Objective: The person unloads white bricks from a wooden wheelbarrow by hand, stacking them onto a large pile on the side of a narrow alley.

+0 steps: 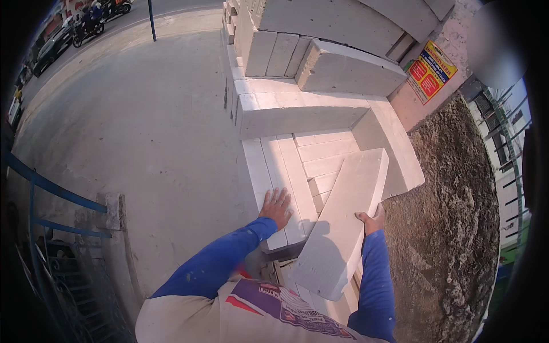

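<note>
My left hand (pixel 277 208) rests palm down, fingers spread, on the top of a row of white lightweight concrete blocks (pixel 269 157). Nothing is held in it. At the right, my right hand (pixel 373 219) grips the long side edge of a loose white concrete block (pixel 345 223). That block lies slanted across the stack, its far end pointing right and its near end close to my body. The palm side of my right hand is partly hidden by the block. Under the slanted block, short pieces and narrow blocks (pixel 324 183) show in a recess.
Higher blocks (pixel 326 23) are piled beyond the recess, and one upright block (pixel 389 143) borders it on the right. Rough soil (pixel 452 228) lies to the right, concrete paving (pixel 166 120) to the left. A blue metal railing (pixel 63 197) stands at left; a sign (pixel 430 71) hangs at the back right.
</note>
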Demonstrator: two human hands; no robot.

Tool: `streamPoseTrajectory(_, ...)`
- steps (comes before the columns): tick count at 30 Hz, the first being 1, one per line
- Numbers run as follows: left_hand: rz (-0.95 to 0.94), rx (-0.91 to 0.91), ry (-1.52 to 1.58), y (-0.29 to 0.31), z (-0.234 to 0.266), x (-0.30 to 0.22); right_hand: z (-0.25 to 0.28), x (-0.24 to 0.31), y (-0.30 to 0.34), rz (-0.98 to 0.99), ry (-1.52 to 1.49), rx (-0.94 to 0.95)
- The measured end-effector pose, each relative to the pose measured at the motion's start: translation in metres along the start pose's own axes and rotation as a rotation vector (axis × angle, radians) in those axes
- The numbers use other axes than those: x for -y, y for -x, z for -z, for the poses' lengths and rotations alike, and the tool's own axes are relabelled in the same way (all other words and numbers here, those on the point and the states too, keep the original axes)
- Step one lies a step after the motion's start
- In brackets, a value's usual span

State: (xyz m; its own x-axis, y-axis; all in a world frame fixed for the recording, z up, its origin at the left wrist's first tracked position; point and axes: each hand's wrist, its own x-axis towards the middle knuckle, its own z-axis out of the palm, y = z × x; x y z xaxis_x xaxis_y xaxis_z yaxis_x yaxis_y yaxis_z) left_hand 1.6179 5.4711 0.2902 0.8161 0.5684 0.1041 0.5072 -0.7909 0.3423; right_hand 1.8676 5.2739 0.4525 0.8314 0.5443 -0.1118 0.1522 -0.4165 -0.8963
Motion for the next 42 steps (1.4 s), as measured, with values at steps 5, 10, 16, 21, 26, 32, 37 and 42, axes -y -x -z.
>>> streamPoseTrajectory(5,0.017,0.012,-0.121,-0.007,-0.015,-0.008,0.09,-0.067,0.148,-0.004,0.128,-0.106)
streamPoseTrajectory(10,0.057,-0.003,-0.302,0.003,-0.014,0.004,0.166,-0.087,0.283,0.028,0.477,-0.064)
streamPoseTrajectory(16,0.016,-0.02,-0.376,-0.007,-0.034,-0.002,0.212,-0.123,0.37,-0.299,0.552,0.097)
streamPoseTrajectory(21,0.005,-0.044,-0.376,-0.008,-0.034,-0.001,0.205,-0.225,0.375,-0.447,0.833,0.383)
streamPoseTrajectory(26,-0.036,-0.081,-0.365,-0.008,-0.04,0.004,0.166,-0.321,0.341,-0.633,0.965,0.612)
streamPoseTrajectory(32,-0.077,-0.096,-0.376,-0.006,-0.04,0.014,0.136,-0.435,0.303,-0.618,1.095,0.622)
streamPoseTrajectory(37,-0.132,-0.1,-0.333,-0.011,-0.038,0.01,0.135,-0.482,0.274,-0.563,1.217,0.587)
streamPoseTrajectory(42,-0.151,-0.072,-0.326,-0.021,-0.045,0.014,0.15,-0.55,0.332,-0.234,1.388,0.183)
